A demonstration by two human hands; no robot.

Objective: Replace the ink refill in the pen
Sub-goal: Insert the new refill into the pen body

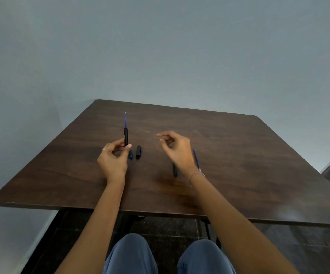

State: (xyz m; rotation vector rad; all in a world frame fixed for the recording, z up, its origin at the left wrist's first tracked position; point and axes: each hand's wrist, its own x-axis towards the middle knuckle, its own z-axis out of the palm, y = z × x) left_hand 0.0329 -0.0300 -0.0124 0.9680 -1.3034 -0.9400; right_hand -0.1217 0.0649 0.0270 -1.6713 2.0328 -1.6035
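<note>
Pinching the black pen barrel upright, its print unreadable, the left hand shows a blue refill protruding above; the right hand hovers loosely curled, holding nothing

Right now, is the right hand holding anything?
No, the right hand hovers empty above the table with fingers loosely curled, while the left hand holds the pen barrel with the refill sticking out.

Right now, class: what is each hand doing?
Left hand: closed on the pen barrel, refill sticking out.
Right hand: loosely curled, holding nothing.
</note>
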